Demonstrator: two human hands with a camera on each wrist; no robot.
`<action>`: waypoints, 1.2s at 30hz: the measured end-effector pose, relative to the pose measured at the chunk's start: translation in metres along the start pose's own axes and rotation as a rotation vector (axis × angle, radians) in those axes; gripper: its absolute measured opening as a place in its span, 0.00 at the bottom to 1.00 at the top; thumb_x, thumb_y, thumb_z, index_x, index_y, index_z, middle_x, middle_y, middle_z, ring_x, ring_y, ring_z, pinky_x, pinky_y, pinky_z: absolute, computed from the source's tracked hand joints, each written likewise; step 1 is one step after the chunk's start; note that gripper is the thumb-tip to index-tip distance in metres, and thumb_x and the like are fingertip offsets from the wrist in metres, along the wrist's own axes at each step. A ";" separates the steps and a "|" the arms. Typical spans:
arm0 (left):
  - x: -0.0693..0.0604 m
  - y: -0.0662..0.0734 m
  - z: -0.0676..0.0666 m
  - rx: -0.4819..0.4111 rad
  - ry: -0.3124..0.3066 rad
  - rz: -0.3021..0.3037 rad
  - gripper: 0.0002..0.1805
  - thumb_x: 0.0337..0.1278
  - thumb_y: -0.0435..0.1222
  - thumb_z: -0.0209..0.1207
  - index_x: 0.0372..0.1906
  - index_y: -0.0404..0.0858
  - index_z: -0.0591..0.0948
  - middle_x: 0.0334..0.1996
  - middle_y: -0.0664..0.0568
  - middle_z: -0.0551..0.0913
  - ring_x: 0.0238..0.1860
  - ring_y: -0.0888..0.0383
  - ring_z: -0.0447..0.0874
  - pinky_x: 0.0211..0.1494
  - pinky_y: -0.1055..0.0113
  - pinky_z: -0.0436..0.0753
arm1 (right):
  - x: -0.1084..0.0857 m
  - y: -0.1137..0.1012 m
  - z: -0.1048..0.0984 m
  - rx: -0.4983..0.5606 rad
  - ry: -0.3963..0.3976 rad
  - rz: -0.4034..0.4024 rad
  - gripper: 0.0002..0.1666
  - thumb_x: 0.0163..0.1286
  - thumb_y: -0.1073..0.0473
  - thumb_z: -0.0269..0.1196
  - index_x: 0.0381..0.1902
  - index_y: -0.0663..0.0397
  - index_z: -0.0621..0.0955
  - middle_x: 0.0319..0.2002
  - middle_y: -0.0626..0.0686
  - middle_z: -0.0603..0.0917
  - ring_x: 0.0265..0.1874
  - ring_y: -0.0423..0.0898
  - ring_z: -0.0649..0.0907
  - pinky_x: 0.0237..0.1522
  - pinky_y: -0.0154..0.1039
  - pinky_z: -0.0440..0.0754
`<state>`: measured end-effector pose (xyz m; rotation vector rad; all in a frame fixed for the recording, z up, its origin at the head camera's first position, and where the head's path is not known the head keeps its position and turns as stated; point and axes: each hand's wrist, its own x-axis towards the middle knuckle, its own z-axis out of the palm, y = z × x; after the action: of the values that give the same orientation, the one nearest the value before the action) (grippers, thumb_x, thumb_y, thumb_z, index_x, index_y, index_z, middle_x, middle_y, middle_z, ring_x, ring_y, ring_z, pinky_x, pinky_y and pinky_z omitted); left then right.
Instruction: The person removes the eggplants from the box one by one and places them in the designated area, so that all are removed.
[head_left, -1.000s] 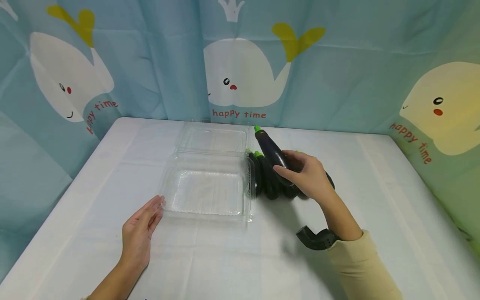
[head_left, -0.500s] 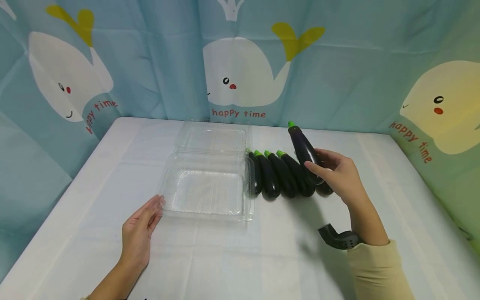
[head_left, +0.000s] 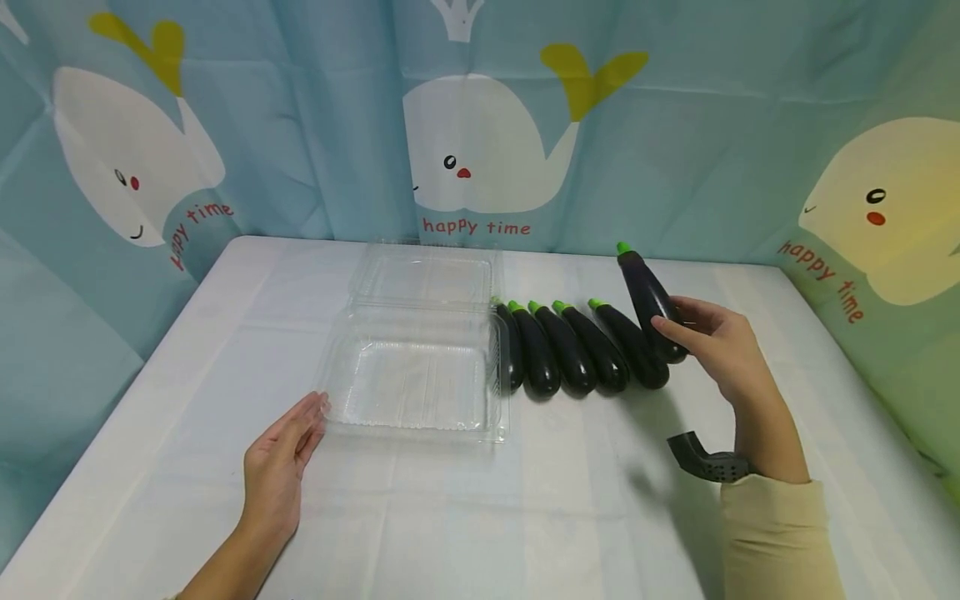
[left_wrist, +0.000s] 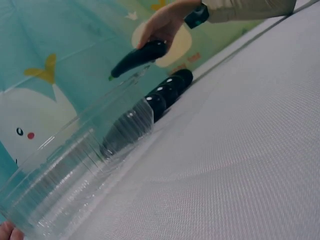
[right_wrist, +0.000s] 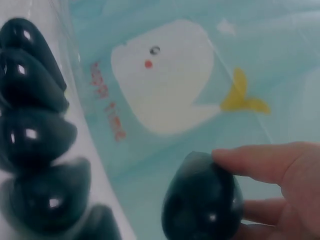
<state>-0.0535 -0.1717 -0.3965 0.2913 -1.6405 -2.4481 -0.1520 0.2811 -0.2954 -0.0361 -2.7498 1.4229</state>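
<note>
My right hand [head_left: 720, 346] holds an eggplant [head_left: 647, 296] by its thick end, thumb on one side and fingers on the other. Its green stem tip points up and away, and it is raised above the table at the right end of a row. That row is made of several dark eggplants [head_left: 567, 350] lying side by side, stems toward the back. A clear plastic clamshell box [head_left: 420, 383] stands left of them, its lid [head_left: 427, 279] folded back flat. With straight fingers, my left hand [head_left: 276, 467] touches the box's left front corner.
A white cloth covers the table [head_left: 450, 517]. Behind it hangs a blue curtain [head_left: 330, 108] printed with whales. The leftmost eggplant [head_left: 512, 350] lies against the box's right wall, partly seen through it. A black wrist strap mount [head_left: 705, 462] sits on the right wrist.
My right hand has carried the eggplant to the right, from over the left part of the row to its right end, uncovering the eggplants below. The left hand and box have stayed put.
</note>
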 end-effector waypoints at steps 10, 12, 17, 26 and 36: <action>0.000 -0.002 -0.001 0.003 0.021 -0.012 0.23 0.65 0.34 0.51 0.59 0.21 0.67 0.50 0.52 0.80 0.53 0.60 0.76 0.56 0.69 0.72 | 0.014 0.031 -0.013 0.061 -0.014 0.095 0.39 0.62 0.49 0.62 0.63 0.68 0.65 0.40 0.38 0.77 0.33 0.28 0.78 0.33 0.21 0.76; 0.001 -0.002 -0.001 0.011 0.031 -0.017 0.23 0.65 0.34 0.51 0.59 0.22 0.67 0.50 0.52 0.80 0.53 0.60 0.76 0.56 0.69 0.72 | 0.017 0.038 -0.013 0.044 -0.022 0.119 0.40 0.62 0.47 0.62 0.63 0.69 0.65 0.46 0.48 0.76 0.34 0.29 0.78 0.34 0.22 0.76; 0.001 -0.002 -0.001 0.010 0.030 -0.014 0.24 0.65 0.34 0.51 0.59 0.21 0.67 0.50 0.52 0.80 0.53 0.60 0.76 0.56 0.69 0.72 | 0.019 0.051 -0.014 -0.015 -0.066 0.184 0.43 0.65 0.44 0.58 0.65 0.71 0.61 0.57 0.65 0.67 0.32 0.25 0.74 0.37 0.27 0.76; 0.001 -0.002 -0.001 -0.007 0.010 -0.001 0.24 0.65 0.33 0.51 0.59 0.19 0.65 0.50 0.52 0.80 0.52 0.60 0.76 0.55 0.69 0.72 | 0.023 0.061 -0.012 -0.012 -0.132 0.225 0.43 0.67 0.46 0.56 0.65 0.74 0.57 0.62 0.72 0.61 0.43 0.37 0.73 0.58 0.59 0.65; 0.001 -0.002 -0.002 0.012 0.023 -0.010 0.24 0.65 0.33 0.51 0.59 0.20 0.65 0.51 0.51 0.79 0.53 0.59 0.76 0.56 0.68 0.72 | 0.024 0.065 -0.005 -0.006 -0.169 0.234 0.44 0.67 0.46 0.56 0.66 0.74 0.55 0.64 0.73 0.56 0.61 0.65 0.61 0.60 0.60 0.62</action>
<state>-0.0542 -0.1730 -0.3996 0.3291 -1.6485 -2.4340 -0.1757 0.3237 -0.3449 -0.2584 -2.9701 1.5369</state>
